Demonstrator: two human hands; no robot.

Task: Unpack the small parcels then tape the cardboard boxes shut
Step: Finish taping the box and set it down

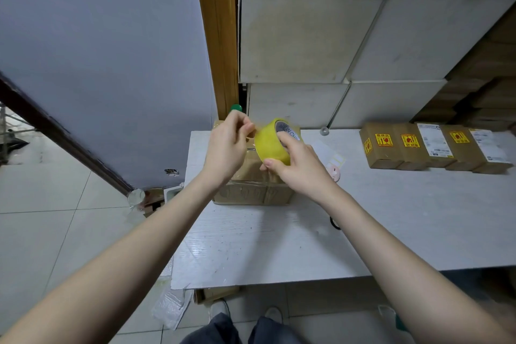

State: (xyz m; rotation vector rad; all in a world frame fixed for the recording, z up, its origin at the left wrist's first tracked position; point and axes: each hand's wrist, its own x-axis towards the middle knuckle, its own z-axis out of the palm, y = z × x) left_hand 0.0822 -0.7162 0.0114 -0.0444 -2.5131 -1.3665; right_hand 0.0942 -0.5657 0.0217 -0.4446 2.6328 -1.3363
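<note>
Taping had only begun: the right hand (300, 167) gripped the yellow tape roll (275, 141) above the cardboard box (251, 190) on the white table (279, 246), the left hand (226, 145) pinched its free end, and five small parcels (435, 148) waited.

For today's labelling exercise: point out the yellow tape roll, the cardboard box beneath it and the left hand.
yellow tape roll (272, 145), head view, outer band.
cardboard box (251, 193), head view, front wall.
left hand (227, 145), head view, back of hand.
</note>
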